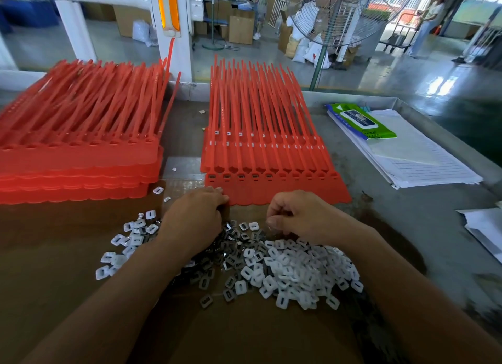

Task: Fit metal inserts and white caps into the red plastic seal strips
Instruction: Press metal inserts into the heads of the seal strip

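A sheet of joined red seal strips (pixel 274 185) lies in front of me, its tails pointing away. The leftmost several sockets hold dark metal inserts (pixel 240 176); the right ones look bare. My left hand (pixel 194 222) lies knuckles-up over the loose dark metal inserts (pixel 231 257), fingertips curled at the sheet's near left edge; what they grip is hidden. My right hand (pixel 296 217) hovers beside it with fingers curled, thumb and forefinger pinching something small I cannot make out. White caps (pixel 296 271) lie heaped below the right hand.
A tall stack of red strip sheets (pixel 78 152) stands at the left. More finished-looking sheets (pixel 260 143) lie under the working sheet. Papers (pixel 407 157) and a green wipes pack (pixel 361 122) lie at the right. Brown cardboard (pixel 244 331) covers the near table.
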`<state>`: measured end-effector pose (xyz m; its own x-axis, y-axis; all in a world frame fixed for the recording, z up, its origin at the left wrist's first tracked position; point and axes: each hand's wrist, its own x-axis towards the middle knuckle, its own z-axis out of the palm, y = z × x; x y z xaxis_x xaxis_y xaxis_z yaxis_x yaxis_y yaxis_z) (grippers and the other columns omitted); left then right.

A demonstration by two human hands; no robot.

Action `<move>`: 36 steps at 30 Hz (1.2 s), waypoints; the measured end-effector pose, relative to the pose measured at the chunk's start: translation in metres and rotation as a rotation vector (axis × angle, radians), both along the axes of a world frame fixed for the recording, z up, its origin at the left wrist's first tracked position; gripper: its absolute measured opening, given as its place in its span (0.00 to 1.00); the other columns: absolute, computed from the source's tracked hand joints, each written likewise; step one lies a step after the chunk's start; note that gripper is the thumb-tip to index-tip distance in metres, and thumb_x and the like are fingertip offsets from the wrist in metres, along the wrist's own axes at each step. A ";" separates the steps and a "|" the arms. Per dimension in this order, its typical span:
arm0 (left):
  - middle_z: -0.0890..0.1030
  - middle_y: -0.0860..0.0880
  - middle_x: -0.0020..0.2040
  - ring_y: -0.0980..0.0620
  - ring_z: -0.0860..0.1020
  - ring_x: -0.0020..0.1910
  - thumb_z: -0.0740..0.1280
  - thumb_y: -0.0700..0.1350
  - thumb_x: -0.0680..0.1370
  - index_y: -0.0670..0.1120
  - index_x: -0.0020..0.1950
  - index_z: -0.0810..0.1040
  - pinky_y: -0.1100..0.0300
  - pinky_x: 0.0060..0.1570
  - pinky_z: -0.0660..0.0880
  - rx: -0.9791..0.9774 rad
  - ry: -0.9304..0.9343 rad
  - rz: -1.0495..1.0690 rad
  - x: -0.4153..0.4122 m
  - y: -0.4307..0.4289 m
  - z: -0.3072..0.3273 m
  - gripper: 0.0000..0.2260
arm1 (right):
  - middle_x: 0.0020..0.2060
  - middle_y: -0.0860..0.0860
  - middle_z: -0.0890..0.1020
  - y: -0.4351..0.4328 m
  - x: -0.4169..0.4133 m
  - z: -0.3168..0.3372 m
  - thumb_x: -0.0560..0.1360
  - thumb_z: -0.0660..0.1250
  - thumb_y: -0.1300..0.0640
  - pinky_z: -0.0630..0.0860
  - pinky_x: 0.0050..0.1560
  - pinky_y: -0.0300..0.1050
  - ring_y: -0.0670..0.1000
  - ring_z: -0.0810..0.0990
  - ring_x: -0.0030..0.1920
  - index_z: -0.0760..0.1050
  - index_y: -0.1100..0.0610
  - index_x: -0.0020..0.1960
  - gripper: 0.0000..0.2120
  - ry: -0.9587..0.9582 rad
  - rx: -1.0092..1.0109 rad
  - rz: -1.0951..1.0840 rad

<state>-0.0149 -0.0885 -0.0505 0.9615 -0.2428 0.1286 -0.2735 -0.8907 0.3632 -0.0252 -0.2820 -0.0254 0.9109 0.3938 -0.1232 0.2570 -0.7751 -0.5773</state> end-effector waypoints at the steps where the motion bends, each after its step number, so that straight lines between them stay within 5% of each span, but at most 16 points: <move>1: 0.68 0.54 0.69 0.54 0.65 0.67 0.57 0.38 0.75 0.50 0.65 0.71 0.59 0.65 0.61 0.002 0.001 0.000 0.000 0.000 0.000 0.20 | 0.35 0.43 0.78 0.000 0.000 0.000 0.75 0.65 0.54 0.76 0.40 0.38 0.43 0.78 0.37 0.71 0.45 0.37 0.09 -0.004 0.003 -0.003; 14: 0.68 0.54 0.69 0.54 0.65 0.67 0.57 0.39 0.75 0.50 0.66 0.71 0.58 0.65 0.61 0.007 -0.005 0.002 0.000 0.001 0.000 0.19 | 0.36 0.43 0.75 -0.003 -0.003 0.004 0.77 0.61 0.51 0.66 0.33 0.31 0.38 0.71 0.32 0.70 0.47 0.40 0.07 0.010 0.005 -0.055; 22: 0.68 0.55 0.69 0.54 0.65 0.67 0.56 0.38 0.75 0.50 0.66 0.71 0.58 0.65 0.62 0.000 -0.002 0.008 0.000 0.000 0.001 0.20 | 0.36 0.46 0.79 -0.020 0.024 0.007 0.77 0.62 0.60 0.74 0.33 0.32 0.42 0.78 0.35 0.73 0.49 0.40 0.09 -0.147 0.255 -0.374; 28: 0.68 0.54 0.69 0.55 0.65 0.67 0.57 0.38 0.75 0.49 0.65 0.71 0.59 0.64 0.61 -0.022 -0.010 0.006 -0.001 0.000 -0.001 0.20 | 0.33 0.49 0.80 -0.023 0.054 0.003 0.74 0.66 0.60 0.77 0.38 0.38 0.45 0.79 0.35 0.74 0.50 0.35 0.10 -0.180 0.203 -0.469; 36: 0.68 0.53 0.69 0.55 0.64 0.68 0.57 0.37 0.75 0.49 0.65 0.71 0.62 0.65 0.60 -0.020 -0.021 -0.020 0.001 0.002 -0.002 0.20 | 0.40 0.45 0.76 -0.019 0.075 -0.010 0.77 0.62 0.61 0.62 0.34 0.30 0.37 0.69 0.36 0.79 0.58 0.47 0.07 -0.170 0.072 -0.419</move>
<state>-0.0143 -0.0866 -0.0521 0.9536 -0.2588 0.1539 -0.2986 -0.8777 0.3748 0.0501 -0.3010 -0.0350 0.9984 -0.0111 0.0559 0.0254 -0.7918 -0.6103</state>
